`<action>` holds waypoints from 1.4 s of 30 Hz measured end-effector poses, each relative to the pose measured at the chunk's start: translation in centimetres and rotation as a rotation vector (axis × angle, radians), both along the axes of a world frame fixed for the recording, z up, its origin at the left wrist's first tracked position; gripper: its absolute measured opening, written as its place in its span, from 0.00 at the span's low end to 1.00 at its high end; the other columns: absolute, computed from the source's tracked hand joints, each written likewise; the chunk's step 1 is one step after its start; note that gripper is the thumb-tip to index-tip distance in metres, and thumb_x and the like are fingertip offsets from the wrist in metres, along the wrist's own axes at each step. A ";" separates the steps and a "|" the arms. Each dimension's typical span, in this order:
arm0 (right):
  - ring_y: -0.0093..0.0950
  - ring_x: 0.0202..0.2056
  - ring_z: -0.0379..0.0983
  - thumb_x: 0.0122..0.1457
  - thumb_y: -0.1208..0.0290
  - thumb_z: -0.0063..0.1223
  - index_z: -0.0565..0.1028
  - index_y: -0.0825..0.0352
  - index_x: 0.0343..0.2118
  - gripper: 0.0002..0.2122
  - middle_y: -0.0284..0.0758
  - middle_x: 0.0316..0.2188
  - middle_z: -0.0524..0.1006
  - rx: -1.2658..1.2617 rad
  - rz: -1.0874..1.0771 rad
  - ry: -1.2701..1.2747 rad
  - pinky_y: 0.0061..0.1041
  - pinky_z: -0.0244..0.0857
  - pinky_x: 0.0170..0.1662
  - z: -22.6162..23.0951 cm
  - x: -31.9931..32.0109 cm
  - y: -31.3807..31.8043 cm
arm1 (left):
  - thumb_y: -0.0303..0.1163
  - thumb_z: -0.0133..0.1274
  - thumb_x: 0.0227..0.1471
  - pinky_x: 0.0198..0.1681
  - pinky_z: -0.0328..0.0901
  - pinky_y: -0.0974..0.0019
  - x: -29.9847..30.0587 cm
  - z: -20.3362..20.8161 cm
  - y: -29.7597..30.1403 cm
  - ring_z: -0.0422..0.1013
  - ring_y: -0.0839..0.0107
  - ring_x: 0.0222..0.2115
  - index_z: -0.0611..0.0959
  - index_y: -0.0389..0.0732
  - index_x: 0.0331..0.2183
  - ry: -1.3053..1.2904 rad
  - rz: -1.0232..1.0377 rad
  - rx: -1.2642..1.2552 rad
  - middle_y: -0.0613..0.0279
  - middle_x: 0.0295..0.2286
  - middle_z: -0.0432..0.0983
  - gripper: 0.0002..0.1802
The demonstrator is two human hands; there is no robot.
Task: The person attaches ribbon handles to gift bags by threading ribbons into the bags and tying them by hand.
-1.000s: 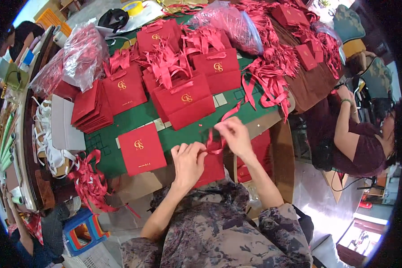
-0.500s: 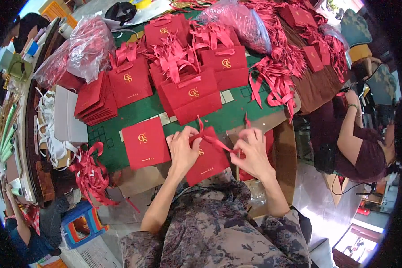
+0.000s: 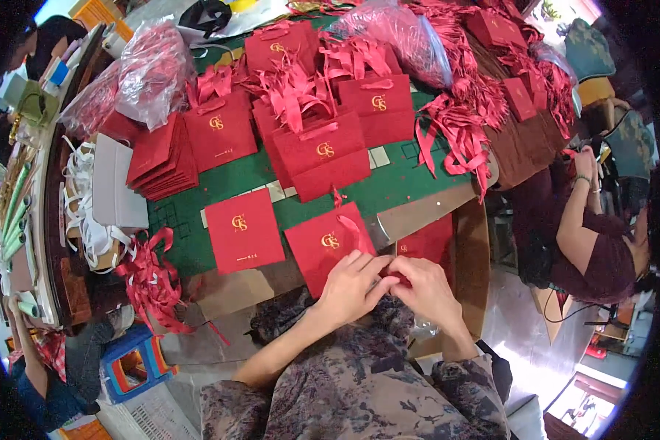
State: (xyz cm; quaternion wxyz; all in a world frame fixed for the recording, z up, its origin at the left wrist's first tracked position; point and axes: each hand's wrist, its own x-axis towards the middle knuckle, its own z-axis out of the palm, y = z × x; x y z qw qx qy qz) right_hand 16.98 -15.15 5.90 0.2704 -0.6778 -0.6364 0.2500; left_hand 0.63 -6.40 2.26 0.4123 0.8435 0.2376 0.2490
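A flat red paper bag [image 3: 312, 249] with gold print lies at the table's near edge, in front of me. A red ribbon [image 3: 354, 229] runs across it from its top edge down toward my hands. Over the bag's lower right corner, my left hand [image 3: 350, 290] has its thumb and fingertips pinched together. My right hand [image 3: 427, 293] meets it fingertip to fingertip, fingers bent. Between them is a bit of the red ribbon, mostly hidden by the fingers. Left of this bag lies another flat red bag [image 3: 246, 233].
Red bags with ribbon handles [image 3: 323, 158] stand across the green table mat [image 3: 271, 209]. Loose red ribbons [image 3: 154, 282] hang over the left edge; more ribbon bundles [image 3: 455, 136] lie right. A box with red bags [image 3: 429, 246] is beside my right hand. Another person [image 3: 594, 235] sits at right.
Both hands have moved down and toward each other, off the bag's top edge to its lower right. The ribbon's free end has come with them, and the bag's front now shows.
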 end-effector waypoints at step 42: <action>0.36 0.34 0.78 0.54 0.79 0.61 0.78 0.68 0.38 0.08 0.40 0.32 0.79 0.106 -0.127 0.087 0.30 0.71 0.37 -4.2 -3.9 4.6 | 0.33 0.66 0.45 0.46 0.61 0.54 -5.5 -4.3 6.0 0.66 0.56 0.42 0.82 0.41 0.42 0.364 0.527 0.232 0.58 0.39 0.73 0.20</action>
